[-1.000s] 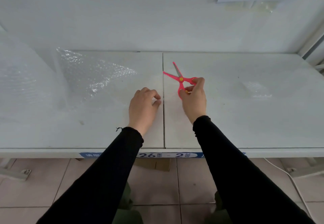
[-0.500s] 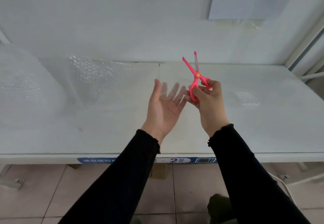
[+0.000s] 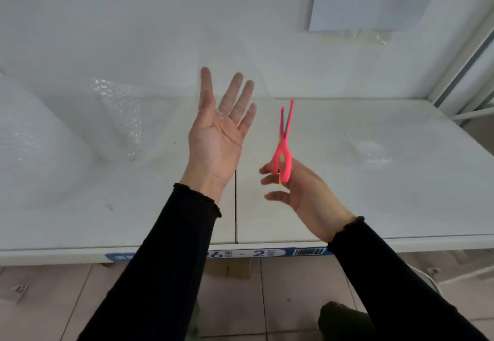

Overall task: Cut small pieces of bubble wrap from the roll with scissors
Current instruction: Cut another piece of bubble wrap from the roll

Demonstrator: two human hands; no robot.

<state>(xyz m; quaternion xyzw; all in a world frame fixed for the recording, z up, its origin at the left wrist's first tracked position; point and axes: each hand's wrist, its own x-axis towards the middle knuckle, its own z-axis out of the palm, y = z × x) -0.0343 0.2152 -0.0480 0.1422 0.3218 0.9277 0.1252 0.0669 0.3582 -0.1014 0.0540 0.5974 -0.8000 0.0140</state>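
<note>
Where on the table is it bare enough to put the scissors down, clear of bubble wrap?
Right of the seam, the table is bare between the small cut piece and the front edge, nearest the right hand holding the scissors. Left of the seam, a front strip looks bare. Back left is crowded: the roll and its loose sheet.

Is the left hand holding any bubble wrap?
No, the left hand is raised palm-up with straight fingers, empty, apart from the bubble wrap.
</note>
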